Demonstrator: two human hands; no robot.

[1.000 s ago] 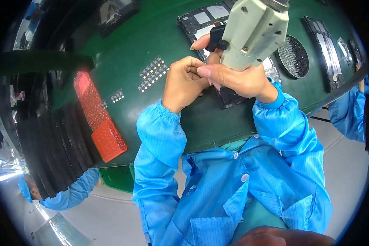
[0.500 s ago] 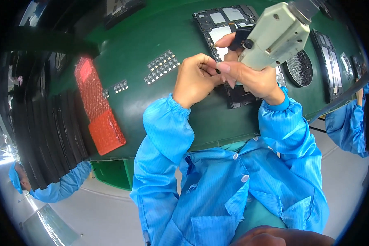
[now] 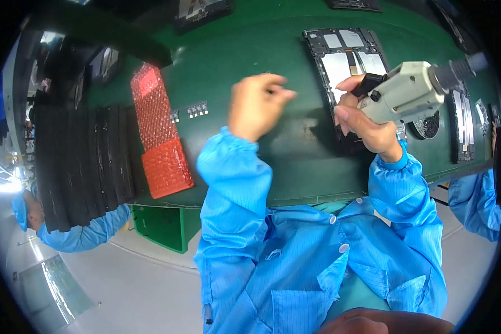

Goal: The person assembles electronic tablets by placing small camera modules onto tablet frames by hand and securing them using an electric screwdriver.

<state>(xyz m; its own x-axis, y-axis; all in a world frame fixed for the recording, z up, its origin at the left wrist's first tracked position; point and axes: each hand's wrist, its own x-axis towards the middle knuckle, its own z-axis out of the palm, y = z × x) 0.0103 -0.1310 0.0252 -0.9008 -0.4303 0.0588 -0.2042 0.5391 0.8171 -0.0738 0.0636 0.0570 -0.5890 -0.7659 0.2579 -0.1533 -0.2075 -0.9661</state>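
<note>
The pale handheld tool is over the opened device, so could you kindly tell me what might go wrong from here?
The tool, held by the right hand, might slip and scratch the opened device's exposed parts. In this view it also overlaps the round dish of small dark pieces; if really that close, a knock could scatter them.

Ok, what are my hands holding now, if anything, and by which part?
Right hand: the pale cream, blocky handheld tool, by the end opposite its dark ribbed collar. Left hand: too blurred to tell.
</note>
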